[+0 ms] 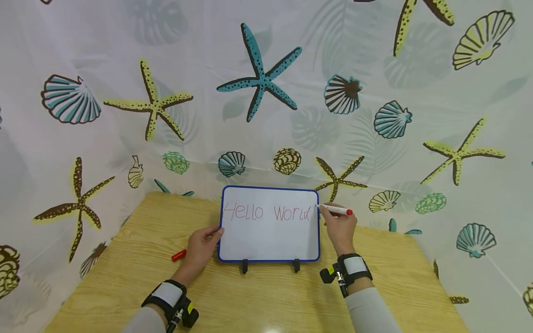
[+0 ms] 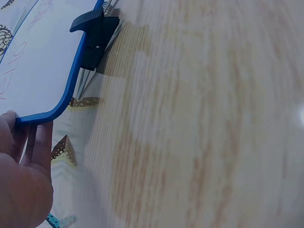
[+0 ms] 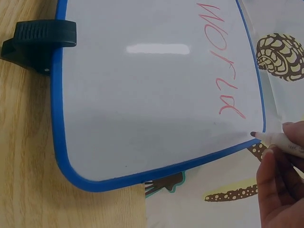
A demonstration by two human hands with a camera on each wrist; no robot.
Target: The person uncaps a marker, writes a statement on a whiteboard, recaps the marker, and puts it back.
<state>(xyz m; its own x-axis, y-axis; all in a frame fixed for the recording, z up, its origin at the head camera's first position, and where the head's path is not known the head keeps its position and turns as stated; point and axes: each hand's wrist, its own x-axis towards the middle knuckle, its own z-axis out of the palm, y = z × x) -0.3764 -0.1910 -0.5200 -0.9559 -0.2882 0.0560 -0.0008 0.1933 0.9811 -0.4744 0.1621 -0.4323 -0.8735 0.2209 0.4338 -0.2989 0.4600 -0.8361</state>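
A small whiteboard (image 1: 266,240) with a blue frame stands upright on the table, bearing "Hello World" in thin red handwriting. My left hand (image 1: 201,249) pinches its left edge, thumb on the front and fingers behind, as the left wrist view shows. Between the thumb and fingers of my right hand (image 1: 341,230) is a white marker (image 3: 283,141) with a red end. Its bare tip points at the board's upper right, just past the last letter and close over the surface. A red marker cap (image 1: 179,255) lies on the table beside my left hand.
Two black clip feet (image 1: 244,266) hold the board's bottom edge. Beneath is a wood-grain table (image 1: 266,296). Behind it hangs a pale cloth (image 1: 200,129) printed with starfish and shells. Each wrist wears a strapped camera (image 1: 190,315).
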